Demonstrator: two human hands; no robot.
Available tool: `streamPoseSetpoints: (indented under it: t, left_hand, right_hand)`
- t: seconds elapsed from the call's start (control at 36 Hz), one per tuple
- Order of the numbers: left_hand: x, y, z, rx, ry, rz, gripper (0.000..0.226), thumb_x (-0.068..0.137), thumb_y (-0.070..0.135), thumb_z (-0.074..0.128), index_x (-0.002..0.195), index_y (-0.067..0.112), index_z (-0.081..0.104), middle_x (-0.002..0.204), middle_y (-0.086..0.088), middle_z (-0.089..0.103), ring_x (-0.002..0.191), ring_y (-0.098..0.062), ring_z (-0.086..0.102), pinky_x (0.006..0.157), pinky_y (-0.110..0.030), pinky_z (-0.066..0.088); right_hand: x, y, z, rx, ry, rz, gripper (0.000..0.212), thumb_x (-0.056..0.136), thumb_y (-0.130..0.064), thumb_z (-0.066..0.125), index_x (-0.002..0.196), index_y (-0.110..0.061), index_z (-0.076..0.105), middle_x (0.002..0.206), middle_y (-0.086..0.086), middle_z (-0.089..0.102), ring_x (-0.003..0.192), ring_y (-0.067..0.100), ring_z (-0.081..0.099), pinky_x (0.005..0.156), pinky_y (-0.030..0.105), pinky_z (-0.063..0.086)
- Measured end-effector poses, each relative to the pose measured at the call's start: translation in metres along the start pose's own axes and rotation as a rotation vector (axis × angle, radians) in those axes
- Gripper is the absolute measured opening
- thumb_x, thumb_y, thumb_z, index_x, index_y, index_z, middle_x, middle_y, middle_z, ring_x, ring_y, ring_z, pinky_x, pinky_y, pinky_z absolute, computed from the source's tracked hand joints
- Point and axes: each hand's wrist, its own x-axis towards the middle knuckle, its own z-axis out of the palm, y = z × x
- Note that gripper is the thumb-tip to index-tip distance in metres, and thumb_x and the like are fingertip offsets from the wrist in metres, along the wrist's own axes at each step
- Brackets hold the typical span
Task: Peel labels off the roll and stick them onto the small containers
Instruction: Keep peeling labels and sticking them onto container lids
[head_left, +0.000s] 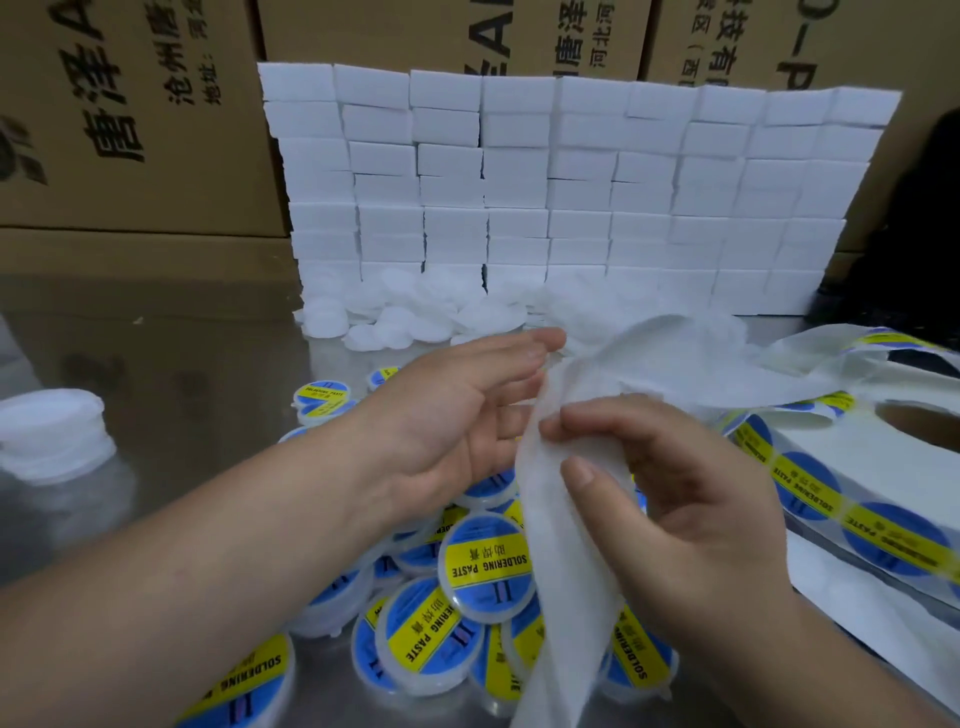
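Steel table (171, 364), reflective top. On it: a pile of round labelled containers (485, 564) at near centre; a heap of plain white containers (395, 317) behind; a wall of stacked white blocks (571, 192) at the back; a short stack of white discs (52, 431) at left; a label roll (857, 467) lying flat at right, with loose backing paper (852, 618) beside it.

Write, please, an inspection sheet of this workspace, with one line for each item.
Surface: shiny metal table.
Job's things: labelled tubs piled in front; plain tubs heaped at the back, another stack at left; label roll lying at right; backing strip hanging between the hands.
Clutter: nothing seen.
Hands: left hand open beside the strip; right hand pinches the strip.
Cables: nothing seen.
Surroundings: wall of white boxes; cartons behind it.
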Motion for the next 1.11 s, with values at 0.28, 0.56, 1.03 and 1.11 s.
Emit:
streamPoseSetpoints:
  t: [0.28, 0.56, 1.03, 1.11]
  left_hand:
    - [0.003, -0.001, 0.002, 0.015, 0.139, 0.193, 0.032, 0.084, -0.012, 0.045, 0.093, 0.011, 0.064, 0.048, 0.008, 0.052, 0.035, -0.002, 0.033, 0.042, -0.013, 0.035]
    - [0.002, -0.004, 0.004, 0.084, 0.222, 0.293, 0.022, 0.085, 0.015, 0.056, 0.101, 0.007, 0.069, 0.078, -0.002, 0.065, 0.063, -0.016, 0.049, 0.058, -0.022, 0.047]
    - [-0.002, -0.019, -0.009, 1.050, 0.169, 0.367, 0.028, 0.078, 0.014, 0.066, 0.058, 0.032, 0.060, 0.049, 0.024, 0.054, 0.041, 0.003, 0.043, 0.042, -0.006, 0.033]
    - [-0.002, -0.011, -0.011, 1.173, 0.043, 0.289, 0.027, 0.076, 0.014, 0.064, 0.059, 0.034, 0.057, 0.052, 0.027, 0.054, 0.047, 0.005, 0.046, 0.048, -0.006, 0.036]
  right_hand:
    - [0.006, 0.001, -0.008, 0.268, 0.358, 0.244, 0.018, 0.071, -0.040, 0.049, 0.076, -0.038, 0.066, 0.077, -0.014, 0.066, 0.066, 0.001, 0.057, 0.061, 0.014, 0.045]
    - [0.011, 0.010, -0.009, 0.268, 0.358, 0.515, 0.014, 0.071, -0.038, 0.057, 0.076, -0.026, 0.061, 0.068, -0.007, 0.062, 0.053, 0.005, 0.058, 0.055, 0.022, 0.048]
    - [0.017, 0.019, -0.015, 0.302, -0.015, 0.730, 0.017, 0.077, -0.007, 0.058, 0.081, -0.016, 0.072, 0.078, 0.008, 0.073, 0.070, 0.025, 0.066, 0.063, 0.035, 0.051]
    - [0.016, 0.019, -0.014, 0.243, -0.007, 0.777, 0.017, 0.070, -0.017, 0.065, 0.076, -0.002, 0.064, 0.076, 0.024, 0.064, 0.066, 0.024, 0.056, 0.065, 0.037, 0.044]
